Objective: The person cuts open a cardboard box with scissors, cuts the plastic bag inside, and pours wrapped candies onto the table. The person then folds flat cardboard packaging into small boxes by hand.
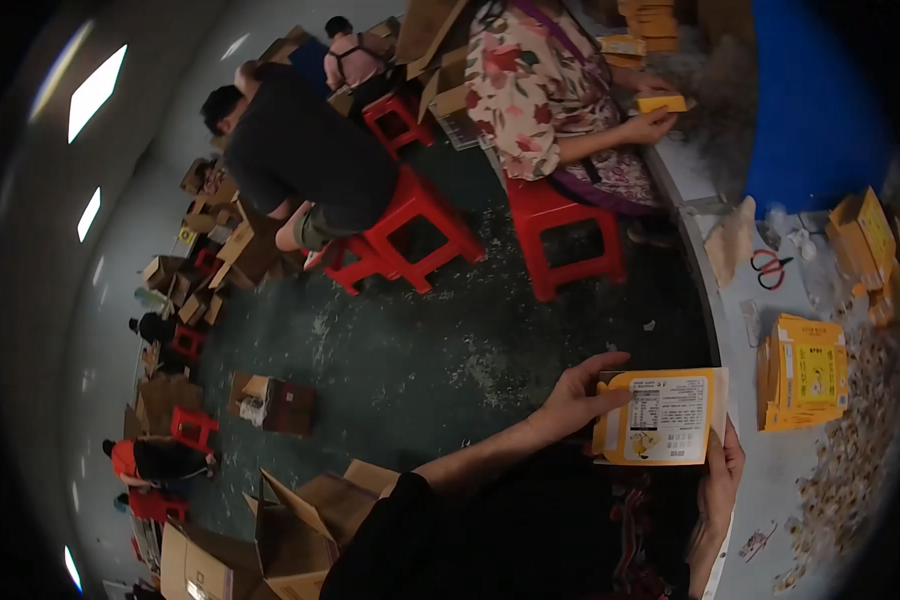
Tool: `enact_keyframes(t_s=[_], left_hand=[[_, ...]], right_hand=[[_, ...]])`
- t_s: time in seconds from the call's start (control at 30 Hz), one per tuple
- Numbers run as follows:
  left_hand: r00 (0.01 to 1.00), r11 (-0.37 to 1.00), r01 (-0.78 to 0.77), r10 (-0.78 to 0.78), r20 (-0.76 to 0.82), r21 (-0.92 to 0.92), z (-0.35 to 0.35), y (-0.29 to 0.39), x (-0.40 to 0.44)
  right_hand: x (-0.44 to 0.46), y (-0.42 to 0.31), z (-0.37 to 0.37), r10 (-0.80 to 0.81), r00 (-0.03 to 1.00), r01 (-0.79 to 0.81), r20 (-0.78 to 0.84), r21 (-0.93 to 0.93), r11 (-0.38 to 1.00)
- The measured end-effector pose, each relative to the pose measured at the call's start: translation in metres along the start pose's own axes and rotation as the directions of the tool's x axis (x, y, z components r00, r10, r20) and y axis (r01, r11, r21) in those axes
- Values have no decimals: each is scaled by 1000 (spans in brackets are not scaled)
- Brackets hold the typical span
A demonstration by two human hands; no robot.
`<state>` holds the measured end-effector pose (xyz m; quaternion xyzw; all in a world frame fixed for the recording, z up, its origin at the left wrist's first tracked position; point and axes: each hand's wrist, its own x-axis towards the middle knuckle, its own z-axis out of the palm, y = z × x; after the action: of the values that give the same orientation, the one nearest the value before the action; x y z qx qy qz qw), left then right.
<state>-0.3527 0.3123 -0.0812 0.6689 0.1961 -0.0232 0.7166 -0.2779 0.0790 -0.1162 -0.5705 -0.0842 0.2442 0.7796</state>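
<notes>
A flat yellow and white printed carton (660, 418) is held between my two hands beside the table edge. My left hand (580, 395) grips its left edge, with the thumb on the printed face. At the carton's right edge, my right hand (720, 480) closes on it, its fingers partly behind the carton. To the right, a stack of flat yellow cartons (810, 375) lies on the grey table (745, 400). Many small brown and white pieces (840, 500) are spread beside that stack.
Red-handled scissors (771, 268) and an open yellow box (863, 240) lie farther up the table. A co-worker in a floral top (520, 95) sits at the table. Red stools (570, 235), other seated people and cardboard boxes (295, 530) stand around the green floor.
</notes>
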Motion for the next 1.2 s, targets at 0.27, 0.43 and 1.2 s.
enact_keyframes(t_s=[0.27, 0.43, 1.2], left_hand=[[983, 992, -121, 116, -141, -31, -21, -21, -31], [914, 813, -182, 347, -210, 554, -36, -15, -38], [856, 627, -455, 504, 116, 632, -18, 4, 22]], right_hand=[[22, 18, 13, 193, 941, -213, 280, 45, 976], [45, 6, 31, 38, 977, 24, 212, -284, 959], [67, -18, 78, -10, 952, 150, 307, -436, 887]])
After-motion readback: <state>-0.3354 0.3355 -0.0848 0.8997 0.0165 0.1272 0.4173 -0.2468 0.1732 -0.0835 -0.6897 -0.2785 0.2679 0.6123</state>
